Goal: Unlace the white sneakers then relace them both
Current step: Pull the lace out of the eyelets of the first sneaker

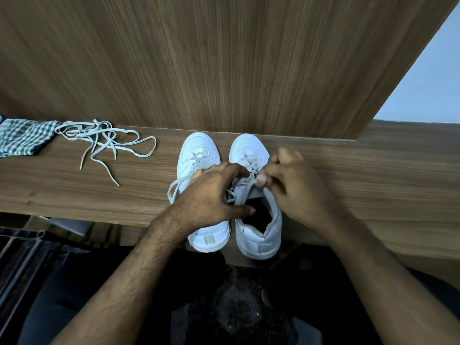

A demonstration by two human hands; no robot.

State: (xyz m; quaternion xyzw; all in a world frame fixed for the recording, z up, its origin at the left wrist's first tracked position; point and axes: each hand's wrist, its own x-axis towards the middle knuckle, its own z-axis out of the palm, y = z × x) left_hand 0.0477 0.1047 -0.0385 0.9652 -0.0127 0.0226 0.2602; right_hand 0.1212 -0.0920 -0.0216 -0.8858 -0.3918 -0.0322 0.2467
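Two white sneakers stand side by side on the wooden desk, toes toward the back panel. The left sneaker (198,150) has laces crossed near the toe, and a loose lace loop (174,189) hangs off its left side. The right sneaker (258,232) is laced partway, its tongue and dark opening showing. My left hand (211,197) lies over the left sneaker's middle, fingers curled at the right sneaker's lace. My right hand (296,185) pinches a lace end at the right sneaker's upper eyelets.
A tangle of loose white laces (104,140) lies on the desk (373,183) at the left, beside a checked cloth (22,139). A wooden back panel (224,58) rises just behind the toes. The sneakers' heels overhang the desk's front edge.
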